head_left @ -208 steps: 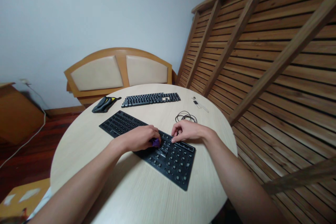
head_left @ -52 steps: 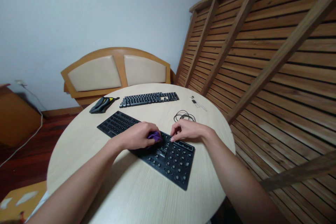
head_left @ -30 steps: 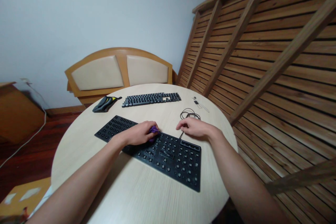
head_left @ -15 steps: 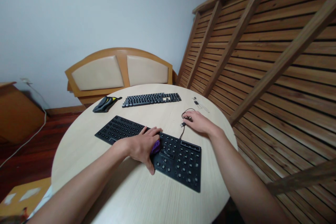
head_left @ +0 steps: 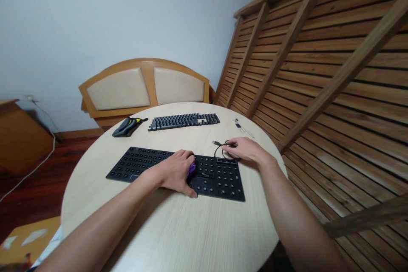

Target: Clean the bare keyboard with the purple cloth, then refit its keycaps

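Note:
A black keyboard (head_left: 223,182) without its keycaps, its bare switches showing, lies across the table in front of me. My left hand (head_left: 177,172) grips it across the middle, fingers over the far edge and thumb at the near edge. Under that palm a bunched purple cloth (head_left: 191,170) peeks out, partly hidden. Beyond the keyboard's far right corner, my right hand (head_left: 244,148) is closed around the coiled black USB cable (head_left: 218,149). The cable's plug (head_left: 216,143) sticks out to the left of the fingers.
Loose dark keycaps (head_left: 175,121) lie in keyboard layout towards the back of the round table (head_left: 204,229). A black and yellow brush-like item (head_left: 127,127) is at back left, small tools (head_left: 242,127) at back right. A slatted wooden frame (head_left: 318,72) leans along the right side.
The keyboard has turned to lie straighter across the table, its right end moving away from me. My right hand has shifted slightly with the cable, and the plug now points left.

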Motion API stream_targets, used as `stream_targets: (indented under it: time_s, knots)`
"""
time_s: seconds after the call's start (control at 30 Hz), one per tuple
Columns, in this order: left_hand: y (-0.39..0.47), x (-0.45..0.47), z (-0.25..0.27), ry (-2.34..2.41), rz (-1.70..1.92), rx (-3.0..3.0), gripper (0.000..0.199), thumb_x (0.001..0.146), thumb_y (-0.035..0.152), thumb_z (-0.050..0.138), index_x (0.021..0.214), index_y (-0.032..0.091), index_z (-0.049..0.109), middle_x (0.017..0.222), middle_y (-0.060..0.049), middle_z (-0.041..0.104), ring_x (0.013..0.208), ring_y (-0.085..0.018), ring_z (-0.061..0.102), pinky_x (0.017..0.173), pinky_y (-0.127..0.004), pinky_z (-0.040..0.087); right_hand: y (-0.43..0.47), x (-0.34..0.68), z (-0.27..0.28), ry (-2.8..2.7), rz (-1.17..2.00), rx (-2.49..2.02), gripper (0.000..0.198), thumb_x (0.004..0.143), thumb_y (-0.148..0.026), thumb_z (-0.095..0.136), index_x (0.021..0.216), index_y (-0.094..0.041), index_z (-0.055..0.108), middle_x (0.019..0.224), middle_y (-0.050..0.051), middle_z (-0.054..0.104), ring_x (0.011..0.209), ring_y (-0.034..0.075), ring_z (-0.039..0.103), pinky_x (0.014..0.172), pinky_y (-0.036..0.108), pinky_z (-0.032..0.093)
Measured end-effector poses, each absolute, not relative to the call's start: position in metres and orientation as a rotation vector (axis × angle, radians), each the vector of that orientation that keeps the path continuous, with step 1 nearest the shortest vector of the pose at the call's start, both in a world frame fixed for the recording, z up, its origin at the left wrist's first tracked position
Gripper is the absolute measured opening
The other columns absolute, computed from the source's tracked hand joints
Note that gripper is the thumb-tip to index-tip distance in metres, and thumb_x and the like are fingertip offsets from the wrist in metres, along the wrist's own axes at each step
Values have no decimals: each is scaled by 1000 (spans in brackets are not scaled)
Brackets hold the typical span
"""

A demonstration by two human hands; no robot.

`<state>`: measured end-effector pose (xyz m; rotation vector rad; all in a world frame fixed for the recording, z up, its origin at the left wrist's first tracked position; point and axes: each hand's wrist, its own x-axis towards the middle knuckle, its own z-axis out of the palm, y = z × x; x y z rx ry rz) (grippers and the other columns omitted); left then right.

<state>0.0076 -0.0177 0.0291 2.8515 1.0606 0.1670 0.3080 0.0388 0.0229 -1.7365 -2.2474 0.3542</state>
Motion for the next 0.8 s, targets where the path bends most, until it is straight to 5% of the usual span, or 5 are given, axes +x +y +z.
stream_targets:
  time_s: [0.27, 0.43, 0.6, 0.8]
  knots:
    - [-22, 11, 33, 1089, 218, 2849, 78, 54, 75, 72, 102, 14, 58, 119, -16, 57, 106, -35, 54, 96, -46, 44, 37, 297, 24, -2245, 249, -1787, 49, 80, -66, 60, 101, -26, 78, 103, 12, 76, 99, 36, 66, 88, 46, 45]
    - [-21, 14, 32, 1102, 264, 2860, 78, 55, 76, 70, 102, 15, 58, 118, -16, 58, 105, -35, 55, 96, -48, 45, 40, 285, 15, -2132, 450, -1636, 49, 76, -63, 68, 99, -21, 79, 103, 13, 76, 95, 31, 68, 83, 37, 48]
    - [-16, 11, 31, 1118, 279, 2836, 78, 58, 77, 67, 104, 15, 58, 122, -16, 58, 108, -36, 55, 96, -48, 46, 47, 285, 11, -2089, 663, -1624, 53, 89, -62, 51, 88, -18, 80, 90, 11, 77, 85, 28, 70, 80, 35, 48]
    - [-15, 10, 35, 1198, 269, 2852, 77, 61, 78, 65, 102, 14, 57, 120, -18, 58, 109, -36, 55, 96, -46, 47, 56, 297, 9, -1930, 753, -1704, 68, 100, -57, 27, 100, -13, 79, 105, 14, 76, 97, 26, 69, 94, 33, 45]
